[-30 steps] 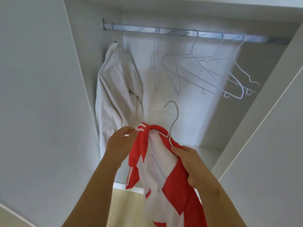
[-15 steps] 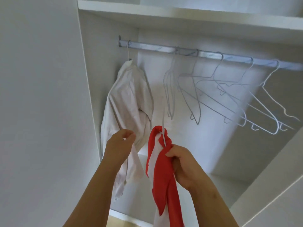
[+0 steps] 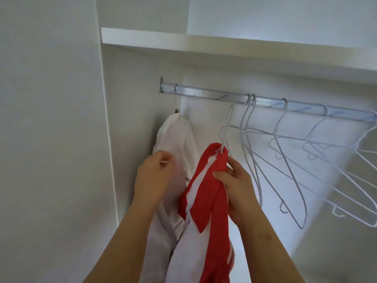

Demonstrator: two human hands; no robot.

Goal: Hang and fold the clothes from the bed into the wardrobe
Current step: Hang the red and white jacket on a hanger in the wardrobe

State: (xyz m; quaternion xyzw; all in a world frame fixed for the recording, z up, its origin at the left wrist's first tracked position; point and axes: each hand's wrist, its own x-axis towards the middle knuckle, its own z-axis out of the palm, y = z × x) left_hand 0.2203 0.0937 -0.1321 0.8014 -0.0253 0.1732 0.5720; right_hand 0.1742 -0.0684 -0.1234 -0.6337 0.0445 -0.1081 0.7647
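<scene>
Right hand [image 3: 234, 180] grips the red-and-white shirt [image 3: 208, 193] at the collar, its hanger hook [image 3: 222, 139] just under the rail [image 3: 204, 95]. Left hand [image 3: 155, 176] is curled alongside, grip unclear, against the hung white shirt [image 3: 179, 139]. Empty hangers [image 3: 285, 160] crowd the right.

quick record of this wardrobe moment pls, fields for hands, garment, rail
left hand: fingers curled in front of the white shirt; grip unclear
right hand: grips the red and white garment below its hanger hook
hanger hook: just under the rail, not on it
white shirt: hangs at the rail's left end
empty hangers: several, right of the hook
</scene>
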